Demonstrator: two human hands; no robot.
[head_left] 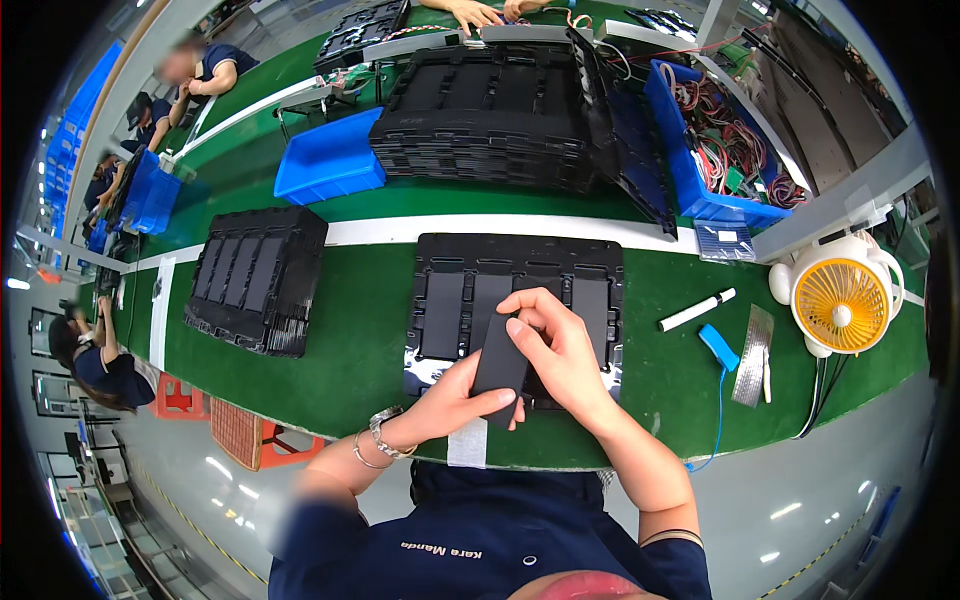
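Both hands meet over the near edge of the green table (360,340), holding a flat dark rectangular panel (498,368) between them. The left hand (455,398) supports the panel from below and from its 7 o'clock side, its grip pressed around the lower edge with the thumb lying across the bottom. The right hand (562,352) closes over the panel from 2 o'clock, fingers curled on its upper corner and thumb on the face, so its grip is pinching the panel as well. A watch and bracelets (378,438) sit on the left wrist.

The panel hovers just above the front of a black moulded tray (520,262) whose slots hold similar dark panels. At 9 o'clock from this tray stands a stack of black trays (258,280), well apart. At 12 o'clock a taller stack of black trays (485,115) rises, with a blue bin (330,160) to its 9 o'clock side and a blue bin of wires (715,150) at 3 o'clock.

At 3 o'clock of the hands lie a white marker (696,310), a blue wrist-strap clip (719,347) with its cord, and a strip of foil packaging (752,355). A small white and yellow fan (838,294) stands at the far end.
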